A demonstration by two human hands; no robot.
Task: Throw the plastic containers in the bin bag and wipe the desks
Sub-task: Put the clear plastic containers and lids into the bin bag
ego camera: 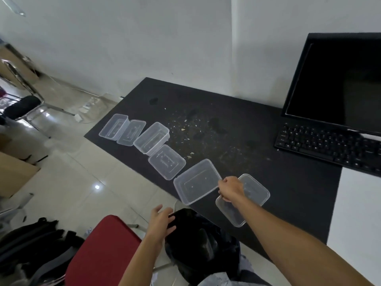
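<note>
**Desk:** Containers?
**Photog:** Five clear tubs (153, 137) in a row along desk's (257, 124) front edge, from left corner.
**Desk:** Hands?
**Photog:** L hand (161, 222) fingers spread, on black bin bag (198, 238) below that edge. R hand (231, 188) curled round shallow container (256, 193) overhanging edge.

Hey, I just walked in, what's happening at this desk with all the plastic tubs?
A person is clearing the black desk. Their right hand grips the clear plastic container nearest them at the desk's front edge, while the left hand rests on the rim of the black bin bag just in front of the desk. Five more clear containers lie in a row along that edge. Crumbs are scattered over the desk, so it is not yet wiped.
</note>
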